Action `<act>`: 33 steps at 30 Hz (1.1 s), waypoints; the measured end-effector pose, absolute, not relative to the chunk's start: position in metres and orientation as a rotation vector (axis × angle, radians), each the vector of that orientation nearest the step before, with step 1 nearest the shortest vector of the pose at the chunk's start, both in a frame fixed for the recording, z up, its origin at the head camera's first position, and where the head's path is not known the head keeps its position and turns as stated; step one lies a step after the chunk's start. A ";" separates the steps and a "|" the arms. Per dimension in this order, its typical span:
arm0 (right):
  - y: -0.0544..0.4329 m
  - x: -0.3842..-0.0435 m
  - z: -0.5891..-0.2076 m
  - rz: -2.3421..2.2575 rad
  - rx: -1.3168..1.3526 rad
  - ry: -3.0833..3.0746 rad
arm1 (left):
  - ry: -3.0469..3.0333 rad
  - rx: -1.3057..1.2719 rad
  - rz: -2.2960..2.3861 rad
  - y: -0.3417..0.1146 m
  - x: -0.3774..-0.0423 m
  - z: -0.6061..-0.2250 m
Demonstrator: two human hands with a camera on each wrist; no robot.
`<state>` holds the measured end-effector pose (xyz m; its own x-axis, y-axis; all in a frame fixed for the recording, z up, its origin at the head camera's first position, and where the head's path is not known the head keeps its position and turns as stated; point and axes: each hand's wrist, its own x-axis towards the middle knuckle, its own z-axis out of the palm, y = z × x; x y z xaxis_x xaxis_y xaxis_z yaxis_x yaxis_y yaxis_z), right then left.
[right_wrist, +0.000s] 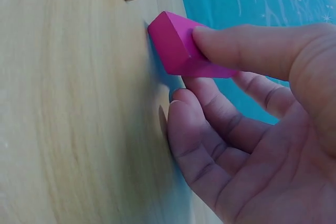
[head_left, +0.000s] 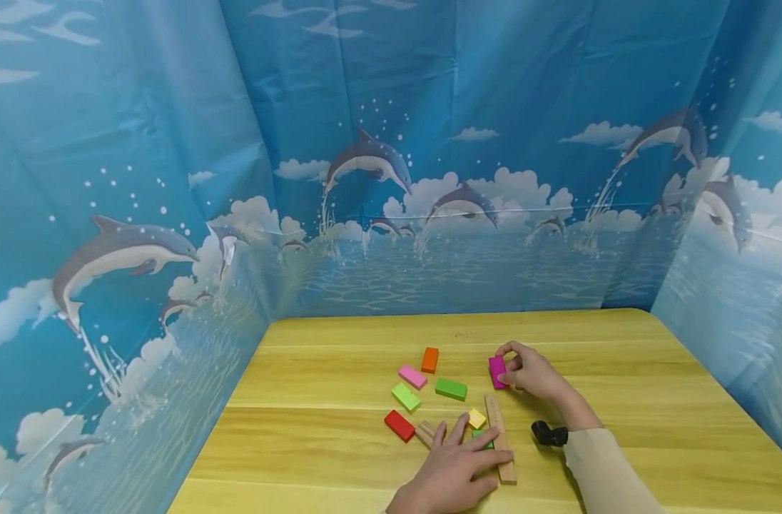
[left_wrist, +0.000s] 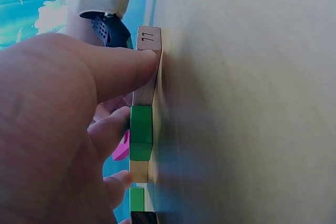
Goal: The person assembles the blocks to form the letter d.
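- One right hand (head_left: 537, 377) pinches a magenta block (head_left: 496, 373) between thumb and fingers, just beyond the far end of a wooden strip (head_left: 496, 412).
- Left hand (head_left: 450, 471), palm down, fingers spread wide, touches the strip.
- A yellow block (head_left: 477, 418) sits just beside the strip.
- Farther left on the wood-grain table (head_left: 288, 435) lie an orange block (head_left: 430, 360), pink block (head_left: 413, 377) and red block (head_left: 399, 426).

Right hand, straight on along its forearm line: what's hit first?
Likely the dolphin backdrop: beyond the right hand and its magenta block the tabletop looks free, orange block off left. Depth unclear.
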<state>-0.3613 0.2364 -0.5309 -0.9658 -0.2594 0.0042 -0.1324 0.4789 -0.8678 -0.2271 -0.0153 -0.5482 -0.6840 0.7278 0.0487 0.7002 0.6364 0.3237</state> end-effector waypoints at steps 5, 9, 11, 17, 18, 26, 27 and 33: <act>0.234 -0.360 -0.531 -1.536 -0.350 2.579 | 2.764 1.212 0.489 -0.015 -0.227 -0.548; 0.231 -0.358 -0.532 -1.563 -0.366 2.550 | 2.750 1.200 0.503 -0.014 -0.227 -0.549; 0.230 -0.358 -0.532 -1.568 -0.370 2.540 | 2.745 1.194 0.509 -0.014 -0.227 -0.549; 0.228 -0.360 -0.535 -1.539 -0.379 2.559 | 2.749 1.189 0.501 -0.015 -0.227 -0.548; 0.227 -0.360 -0.535 -1.532 -0.387 2.564 | 2.749 1.189 0.499 -0.015 -0.227 -0.547; 0.221 -0.356 -0.535 -1.492 -0.406 2.572 | 2.754 1.193 0.483 -0.017 -0.224 -0.548; 0.221 -0.355 -0.534 -1.485 -0.417 2.575 | 2.753 1.193 0.482 -0.017 -0.224 -0.548; 0.222 -0.353 -0.533 -1.426 -0.418 2.608 | 2.761 1.213 0.488 -0.018 -0.223 -0.548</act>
